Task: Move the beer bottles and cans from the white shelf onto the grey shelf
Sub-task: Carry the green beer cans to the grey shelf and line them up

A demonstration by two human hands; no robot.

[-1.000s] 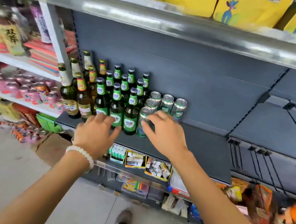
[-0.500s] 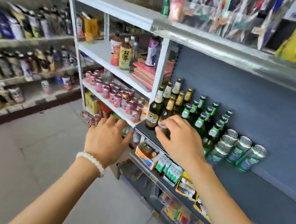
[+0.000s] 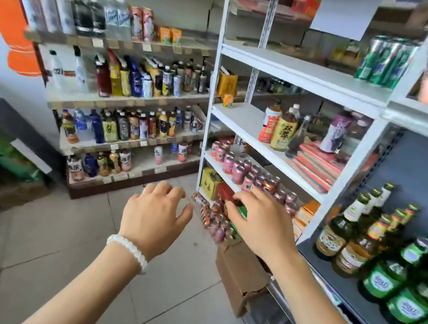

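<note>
The white shelf (image 3: 298, 71) stands in the middle. A few green beer cans (image 3: 382, 60) sit at the right end of its upper board. To the right, the grey shelf (image 3: 353, 302) carries several brown and green beer bottles (image 3: 385, 273) in rows. My left hand (image 3: 156, 215), with a white bead bracelet, hovers over the floor with fingers loosely spread and holds nothing. My right hand (image 3: 261, 224) hangs empty in front of the white shelf's lower boards, fingers relaxed.
Pink drink cans (image 3: 247, 171) fill a lower white board, and tea bottles (image 3: 281, 129) and stacked books (image 3: 323, 167) stand above. A cardboard box (image 3: 240, 274) lies on the floor by the shelf foot. A wooden rack of bottles (image 3: 131, 110) lines the far wall. Tiled floor lies left.
My view has swung left from the grey shelf to the white shelf. Both hands have drawn away from the beer bottles and cans and now hang empty before the white shelf.
</note>
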